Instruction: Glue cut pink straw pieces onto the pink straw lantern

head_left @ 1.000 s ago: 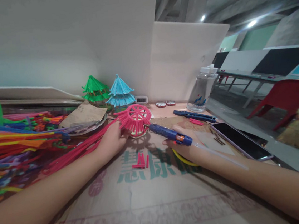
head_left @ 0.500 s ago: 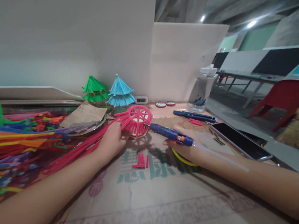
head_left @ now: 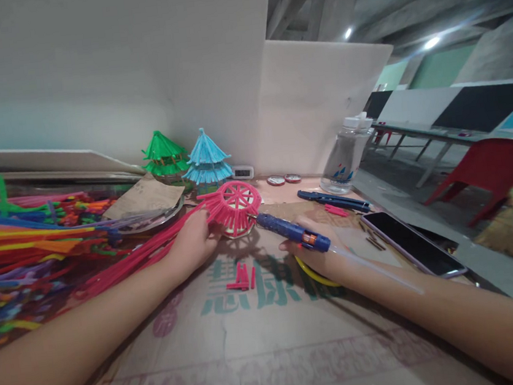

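Note:
My left hand point(head_left: 199, 235) is closed on the edge of a pink pipe-cleaner roof point(head_left: 239, 204), a round frame with spokes and a fringe of short strips. In my right hand point(head_left: 311, 245) is a blue hot glue pen point(head_left: 291, 229), a clear glue stick trailing from its back end. The pen's tip touches or nearly touches the roof's lower right rim. Long pink pipe cleaners point(head_left: 138, 255) run under and beside my left hand. Several short pink pieces point(head_left: 242, 277) lie on the cardboard below the roof. My right wrist is near a yellow ring point(head_left: 314, 272), partly hidden.
Green point(head_left: 163, 152) and blue point(head_left: 206, 155) tiered model pavilions stand at the back, beside a small digital clock point(head_left: 242, 172). Colourful pipe cleaners point(head_left: 26, 243) crowd the left. At right are a water bottle point(head_left: 345, 154), a dark cutter point(head_left: 331, 199) and a phone point(head_left: 413, 242).
Almost nothing differs. The view has shifted very slightly, and both hands keep the same hold with the pen tip at the roof's rim.

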`<state>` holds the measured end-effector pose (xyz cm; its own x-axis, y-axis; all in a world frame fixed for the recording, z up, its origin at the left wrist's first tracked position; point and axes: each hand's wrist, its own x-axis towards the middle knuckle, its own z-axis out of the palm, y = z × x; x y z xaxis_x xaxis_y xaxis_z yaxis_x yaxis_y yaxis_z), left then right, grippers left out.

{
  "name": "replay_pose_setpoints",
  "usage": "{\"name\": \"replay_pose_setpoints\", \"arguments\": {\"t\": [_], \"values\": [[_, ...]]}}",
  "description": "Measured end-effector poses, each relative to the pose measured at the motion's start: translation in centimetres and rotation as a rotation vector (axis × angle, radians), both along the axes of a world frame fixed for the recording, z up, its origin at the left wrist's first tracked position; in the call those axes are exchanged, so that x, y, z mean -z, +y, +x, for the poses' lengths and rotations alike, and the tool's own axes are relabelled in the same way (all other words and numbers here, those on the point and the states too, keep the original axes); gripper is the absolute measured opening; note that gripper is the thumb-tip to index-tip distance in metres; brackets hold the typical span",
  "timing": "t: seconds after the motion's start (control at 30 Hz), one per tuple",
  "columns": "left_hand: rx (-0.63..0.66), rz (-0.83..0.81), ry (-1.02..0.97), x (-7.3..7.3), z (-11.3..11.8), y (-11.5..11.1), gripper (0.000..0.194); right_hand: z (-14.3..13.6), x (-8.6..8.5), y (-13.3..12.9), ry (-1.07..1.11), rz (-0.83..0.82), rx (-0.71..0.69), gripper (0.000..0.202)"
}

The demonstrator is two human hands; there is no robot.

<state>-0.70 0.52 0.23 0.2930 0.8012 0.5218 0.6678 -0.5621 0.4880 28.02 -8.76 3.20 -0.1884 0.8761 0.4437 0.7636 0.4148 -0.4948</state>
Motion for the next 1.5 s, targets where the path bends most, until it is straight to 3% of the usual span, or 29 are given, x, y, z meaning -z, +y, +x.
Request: {"name": "replay_pose_setpoints", "arguments": {"t": [1.03, 1.3, 1.5], "values": [[0.059, -0.006, -0.011, 0.26, -0.05, 0.27, 0.033, 0.23, 0.44, 0.22, -0.042, 0.037, 0.020, 0.016], [0.032, 0.009, 0.053, 0.11, -0.28, 0.09, 0.015, 0.00, -0.05, 0.03, 0.025, 0.013, 0.024, 0.023], [0.027, 0.013, 0.079, 0.09, -0.38, 0.03, 0.014, 0.07, 0.14, 0.07, 0.039, 0.026, 0.012, 0.020]]}}
